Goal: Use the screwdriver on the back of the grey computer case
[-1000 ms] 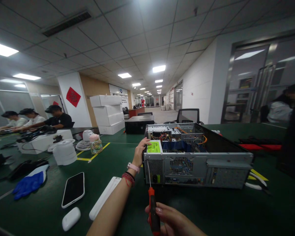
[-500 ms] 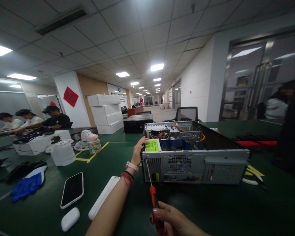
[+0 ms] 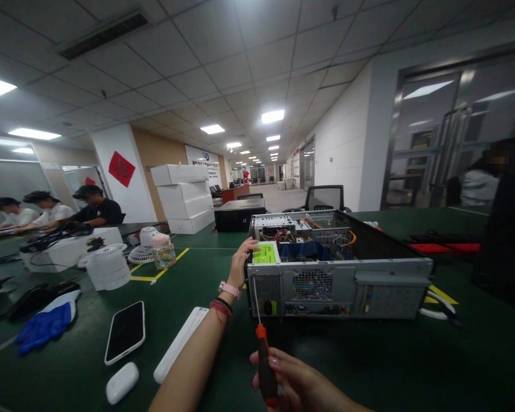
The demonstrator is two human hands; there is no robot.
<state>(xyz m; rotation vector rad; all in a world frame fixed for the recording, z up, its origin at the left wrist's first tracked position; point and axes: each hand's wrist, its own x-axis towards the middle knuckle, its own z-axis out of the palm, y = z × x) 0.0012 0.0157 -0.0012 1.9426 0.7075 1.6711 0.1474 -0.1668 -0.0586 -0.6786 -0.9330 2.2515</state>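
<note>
Head view: screwdriver [image 3: 263, 347] gripped by right fingers [image 3: 282, 363]; left fingers [image 3: 249, 246] touch computer case [image 3: 345, 280], grip unclear.

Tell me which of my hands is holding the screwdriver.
Your right hand, which grips the screwdriver by its handle. Your left hand holds no tool, touching the green-labelled unit in the computer case.
</note>
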